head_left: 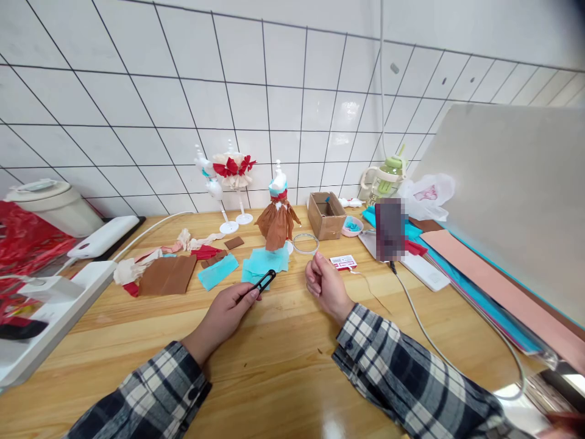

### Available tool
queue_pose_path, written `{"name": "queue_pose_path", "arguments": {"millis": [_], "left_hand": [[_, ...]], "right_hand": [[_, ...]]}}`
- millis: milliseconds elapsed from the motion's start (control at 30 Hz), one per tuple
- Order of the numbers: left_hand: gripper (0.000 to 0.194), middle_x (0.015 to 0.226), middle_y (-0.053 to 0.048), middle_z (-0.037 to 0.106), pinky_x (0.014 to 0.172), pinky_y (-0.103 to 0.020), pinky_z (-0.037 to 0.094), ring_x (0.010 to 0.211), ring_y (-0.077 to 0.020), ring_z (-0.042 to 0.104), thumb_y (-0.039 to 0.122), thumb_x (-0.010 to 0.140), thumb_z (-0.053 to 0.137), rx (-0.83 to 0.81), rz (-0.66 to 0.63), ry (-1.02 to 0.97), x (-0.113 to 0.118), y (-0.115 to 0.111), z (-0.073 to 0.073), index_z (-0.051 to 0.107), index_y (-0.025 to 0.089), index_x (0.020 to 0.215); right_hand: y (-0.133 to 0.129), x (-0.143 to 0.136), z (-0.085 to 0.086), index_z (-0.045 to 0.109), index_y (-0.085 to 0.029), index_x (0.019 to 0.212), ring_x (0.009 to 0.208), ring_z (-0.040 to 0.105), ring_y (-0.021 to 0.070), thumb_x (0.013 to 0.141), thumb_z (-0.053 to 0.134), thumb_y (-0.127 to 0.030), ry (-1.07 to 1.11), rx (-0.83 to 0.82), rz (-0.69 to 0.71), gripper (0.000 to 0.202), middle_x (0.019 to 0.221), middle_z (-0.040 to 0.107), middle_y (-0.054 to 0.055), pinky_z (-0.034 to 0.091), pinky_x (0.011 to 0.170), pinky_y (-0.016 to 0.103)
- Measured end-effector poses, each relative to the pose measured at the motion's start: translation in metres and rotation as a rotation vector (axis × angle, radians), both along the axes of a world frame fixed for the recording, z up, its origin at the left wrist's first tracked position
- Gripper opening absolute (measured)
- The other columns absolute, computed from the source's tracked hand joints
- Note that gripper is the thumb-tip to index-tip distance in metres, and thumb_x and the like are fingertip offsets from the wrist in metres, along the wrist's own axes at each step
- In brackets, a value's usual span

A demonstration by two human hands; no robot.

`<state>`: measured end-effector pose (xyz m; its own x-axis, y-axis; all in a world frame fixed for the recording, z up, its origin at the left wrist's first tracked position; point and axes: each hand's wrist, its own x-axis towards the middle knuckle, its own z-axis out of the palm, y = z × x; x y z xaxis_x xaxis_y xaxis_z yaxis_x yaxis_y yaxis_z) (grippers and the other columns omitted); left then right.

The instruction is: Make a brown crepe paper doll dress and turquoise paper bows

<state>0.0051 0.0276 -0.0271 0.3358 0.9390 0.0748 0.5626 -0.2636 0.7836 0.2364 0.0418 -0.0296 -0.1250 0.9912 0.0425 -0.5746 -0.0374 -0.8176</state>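
Observation:
My left hand is closed around a black tool with a long slotted loop at its far end; the rest is hidden in my fingers. My right hand is curled with fingers pressed together, and I cannot make out what is in it. A thin silvery ring appears just beyond its fingertips; contact is unclear. Turquoise crepe paper pieces lie past the black tool. Behind them stands a small white dress form wearing a brown paper skirt, a red waistband and a turquoise top.
Two more dress forms stand at the back left. Paper scraps lie left. A cardboard box, pink dish, thread card and blurred phone with a cable are right. A power strip borders the left edge.

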Motion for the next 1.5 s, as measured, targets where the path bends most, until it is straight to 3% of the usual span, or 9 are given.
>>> {"name": "queue_pose_path", "arguments": {"millis": [133,300,600,767,933,1000,1100,1267,1500], "left_hand": [[0.03,0.072,-0.001,0.062,0.067,-0.024,0.038,0.071,-0.018,0.054,0.041,0.088,0.047,0.029,-0.018,0.032,0.002,0.002,-0.003,0.063,0.018,0.076],[0.031,0.072,-0.002,0.062,0.067,-0.025,0.039,0.07,-0.0182,0.055,0.04,0.088,0.046,0.068,-0.037,0.039,0.006,0.006,-0.006,0.063,0.018,0.074],[0.035,0.067,0.0,0.06,0.063,-0.025,0.036,0.067,-0.0172,0.053,0.042,0.09,0.042,0.065,-0.054,0.034,0.004,0.004,-0.004,0.063,0.018,0.075],[0.035,0.069,-0.001,0.06,0.063,-0.025,0.036,0.068,-0.0175,0.053,0.041,0.09,0.041,0.061,-0.059,0.018,0.005,0.003,-0.003,0.063,0.018,0.075],[0.037,0.068,-0.002,0.06,0.064,-0.026,0.036,0.068,-0.018,0.054,0.043,0.09,0.04,0.071,-0.054,0.005,0.005,0.003,-0.005,0.063,0.018,0.075],[0.037,0.068,-0.001,0.059,0.064,-0.026,0.036,0.069,-0.0182,0.054,0.043,0.09,0.04,0.072,-0.058,0.006,0.004,0.003,-0.005,0.063,0.018,0.075],[0.035,0.068,-0.001,0.059,0.064,-0.025,0.036,0.069,-0.0182,0.055,0.042,0.09,0.041,0.073,-0.065,0.01,0.004,0.003,-0.005,0.062,0.018,0.074],[0.035,0.069,-0.001,0.06,0.063,-0.025,0.035,0.068,-0.0176,0.054,0.04,0.091,0.041,0.082,-0.068,0.013,0.004,0.003,-0.004,0.062,0.018,0.074],[0.035,0.068,-0.001,0.06,0.063,-0.025,0.035,0.069,-0.0179,0.055,0.04,0.091,0.041,0.086,-0.073,0.014,0.004,0.003,-0.004,0.062,0.018,0.074]], "right_hand": [[0.003,0.004,0.009,0.048,-0.02,0.075,0.034,0.034,0.0039,0.085,0.052,-0.048,-0.173,0.113,-0.059,0.03,0.056,0.045,-0.008,0.025,0.031,0.016],[0.028,0.028,0.044,0.068,-0.02,0.095,0.046,0.05,0.0076,0.078,0.06,-0.044,-0.575,0.218,-0.304,0.03,0.072,0.061,0.0,0.039,0.038,0.02],[0.095,0.073,0.104,0.073,-0.017,0.081,0.061,0.061,0.0165,0.07,0.068,-0.04,-1.174,0.269,-0.638,0.026,0.072,0.069,0.004,0.047,0.06,0.029],[0.127,0.092,0.101,0.069,-0.016,0.088,0.07,0.06,0.0177,0.072,0.065,-0.038,-1.544,0.268,-0.73,0.027,0.081,0.069,0.005,0.043,0.064,0.028],[0.143,0.098,0.091,0.062,-0.023,0.118,0.095,0.06,0.0231,0.082,0.051,-0.027,-1.912,0.345,-0.489,0.038,0.114,0.063,0.009,0.042,0.072,0.031],[0.144,0.096,0.093,0.064,-0.023,0.117,0.097,0.059,0.0249,0.084,0.047,-0.029,-1.994,0.324,-0.446,0.036,0.115,0.063,0.011,0.043,0.072,0.032],[0.145,0.093,0.096,0.072,-0.023,0.098,0.09,0.061,0.0254,0.085,0.047,-0.037,-2.046,0.23,-0.444,0.032,0.097,0.069,0.011,0.042,0.069,0.032],[0.146,0.093,0.095,0.073,-0.022,0.081,0.077,0.062,0.0228,0.071,0.062,-0.044,-2.004,0.081,-0.524,0.027,0.08,0.07,0.008,0.039,0.061,0.029],[0.146,0.102,0.084,0.064,-0.029,0.114,0.082,0.061,0.0208,0.071,0.064,-0.032,-1.95,0.174,-0.461,0.044,0.094,0.071,0.004,0.038,0.063,0.027]]}}
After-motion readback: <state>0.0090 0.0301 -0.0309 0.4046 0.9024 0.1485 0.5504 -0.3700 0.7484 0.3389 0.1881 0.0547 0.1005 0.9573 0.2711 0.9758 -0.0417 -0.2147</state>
